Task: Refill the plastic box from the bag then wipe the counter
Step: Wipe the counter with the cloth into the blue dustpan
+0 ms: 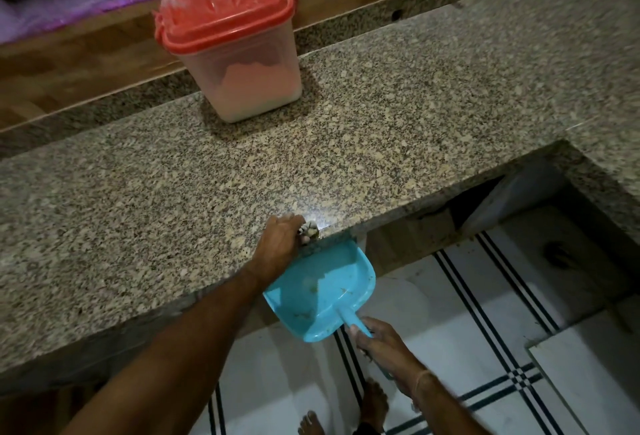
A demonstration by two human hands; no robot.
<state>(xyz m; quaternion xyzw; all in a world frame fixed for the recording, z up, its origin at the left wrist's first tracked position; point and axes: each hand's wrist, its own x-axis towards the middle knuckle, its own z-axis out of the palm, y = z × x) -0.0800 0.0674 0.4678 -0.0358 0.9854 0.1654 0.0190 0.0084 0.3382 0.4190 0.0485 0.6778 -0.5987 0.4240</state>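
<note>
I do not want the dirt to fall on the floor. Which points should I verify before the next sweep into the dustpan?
1. Dustpan lip at the counter edge, just below the cloth: ok.
2. Right hand grips the dustpan handle: ok.
3. Left hand holds the cloth at the edge: ok.
4. Plastic box stands far from the edge, red lid on: ok.
5. Dustpan clean inside: not ok, some bits lie in it.
6. Counter free of powder: cannot tell, the stone is speckled and the light is dim.
</note>
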